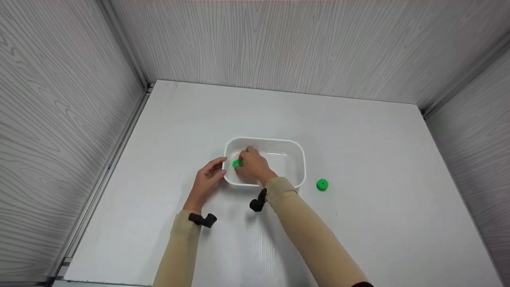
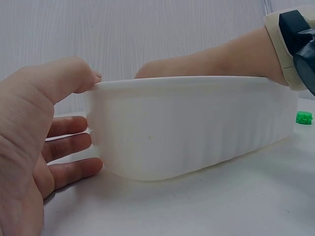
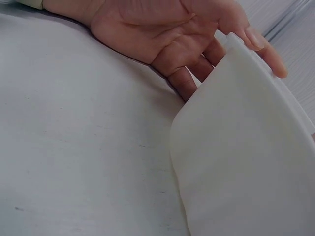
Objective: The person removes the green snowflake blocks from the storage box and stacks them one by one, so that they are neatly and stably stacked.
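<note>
A white plastic box (image 1: 285,159) with an open top stands on the table, its wall (image 2: 197,128) filling the left wrist view. My left hand (image 1: 207,179) touches the outside of its left end. In the left wrist view, the thumb lies at the rim and fairly straight fingers (image 2: 74,169) rest against the wall. Down inside the box, at the left, my right hand (image 1: 255,165) pinches a small green piece (image 1: 236,163), partly covered by the fingers. A second green piece (image 1: 322,184), round with a small central hole, lies right of the box.
The white tabletop (image 1: 378,159) surrounds the box on all sides. Grey wood-grain panels (image 1: 279,44) stand at the back and at both sides. Black wrist cameras (image 1: 203,220) stick out from both forearms close to the table.
</note>
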A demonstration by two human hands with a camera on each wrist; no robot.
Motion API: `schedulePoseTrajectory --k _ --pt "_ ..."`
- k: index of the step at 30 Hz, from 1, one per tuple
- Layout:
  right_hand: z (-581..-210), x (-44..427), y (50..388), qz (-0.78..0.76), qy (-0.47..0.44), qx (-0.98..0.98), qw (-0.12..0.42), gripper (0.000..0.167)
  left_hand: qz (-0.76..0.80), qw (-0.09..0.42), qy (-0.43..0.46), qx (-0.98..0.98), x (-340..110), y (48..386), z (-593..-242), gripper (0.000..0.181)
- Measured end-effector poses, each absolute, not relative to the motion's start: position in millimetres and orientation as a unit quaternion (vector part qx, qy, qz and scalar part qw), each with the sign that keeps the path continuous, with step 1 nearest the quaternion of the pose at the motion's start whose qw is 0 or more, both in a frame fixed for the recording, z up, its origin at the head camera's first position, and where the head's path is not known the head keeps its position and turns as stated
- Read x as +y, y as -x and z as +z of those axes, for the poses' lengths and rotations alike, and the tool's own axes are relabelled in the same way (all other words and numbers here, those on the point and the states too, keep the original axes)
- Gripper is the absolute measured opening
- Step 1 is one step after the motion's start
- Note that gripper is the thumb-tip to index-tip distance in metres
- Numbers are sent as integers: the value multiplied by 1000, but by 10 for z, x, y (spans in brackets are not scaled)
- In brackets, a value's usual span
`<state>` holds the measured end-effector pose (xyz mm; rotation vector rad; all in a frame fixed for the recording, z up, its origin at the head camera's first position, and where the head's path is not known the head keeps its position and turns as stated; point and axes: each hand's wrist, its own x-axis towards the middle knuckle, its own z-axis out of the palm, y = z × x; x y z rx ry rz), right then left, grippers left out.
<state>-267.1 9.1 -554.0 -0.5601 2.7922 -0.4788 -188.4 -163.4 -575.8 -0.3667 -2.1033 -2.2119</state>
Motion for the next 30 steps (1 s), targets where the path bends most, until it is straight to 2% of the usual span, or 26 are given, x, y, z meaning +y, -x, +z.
schedulePoseTrajectory --k 5,13,30 --pt "-5505 113 2676 -171 190 959 122 32 -720 33 114 -684 -1623 1884 -5748 39" --pt "-5480 150 2712 -209 195 953 102 39 -723 29 108 -682 -1636 1902 -5792 39" --pt "-5413 445 2615 -244 271 929 62 36 -735 20 101 -670 -1620 1865 -5753 41"
